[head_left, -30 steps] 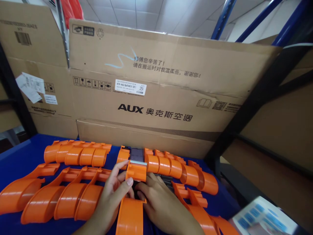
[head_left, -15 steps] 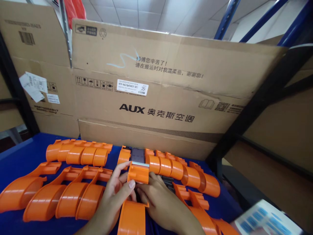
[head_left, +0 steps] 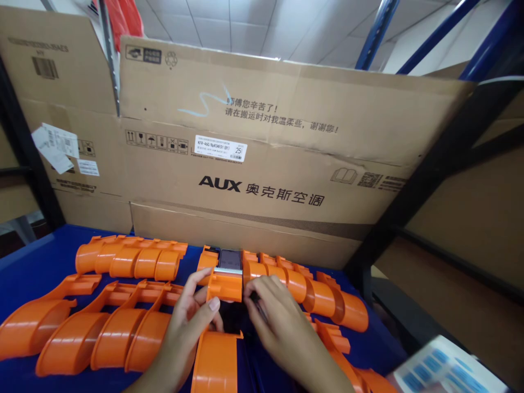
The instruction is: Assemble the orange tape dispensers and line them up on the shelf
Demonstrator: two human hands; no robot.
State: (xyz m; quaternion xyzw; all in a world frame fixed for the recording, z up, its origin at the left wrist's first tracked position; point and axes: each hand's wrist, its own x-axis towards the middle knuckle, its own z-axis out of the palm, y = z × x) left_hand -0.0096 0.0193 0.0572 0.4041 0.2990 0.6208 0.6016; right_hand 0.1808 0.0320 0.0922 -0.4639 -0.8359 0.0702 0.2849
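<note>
My left hand [head_left: 183,326] is closed on an orange tape dispenser [head_left: 225,287], its thumb on the front and its fingers behind. A serrated metal blade [head_left: 228,271] runs along the dispenser's top edge, and its curved orange body [head_left: 216,361] hangs below. Just right of the dispenser, my right hand [head_left: 280,316] has its fingers curled together. A dark bit shows between them, too hidden to name. Behind the dispenser lies a dark flat rectangular thing like a phone [head_left: 230,258].
Rows of orange dispenser parts [head_left: 118,335] lie on the blue surface [head_left: 24,262] at left, and more orange parts [head_left: 319,295] at right. A cardboard panel [head_left: 262,218] stands behind. At lower right is a white and blue printed thing [head_left: 446,368].
My right hand has moved from behind and below the dispenser's head out to its right side, fingers now curled. The dispenser and my left hand have shifted slightly left.
</note>
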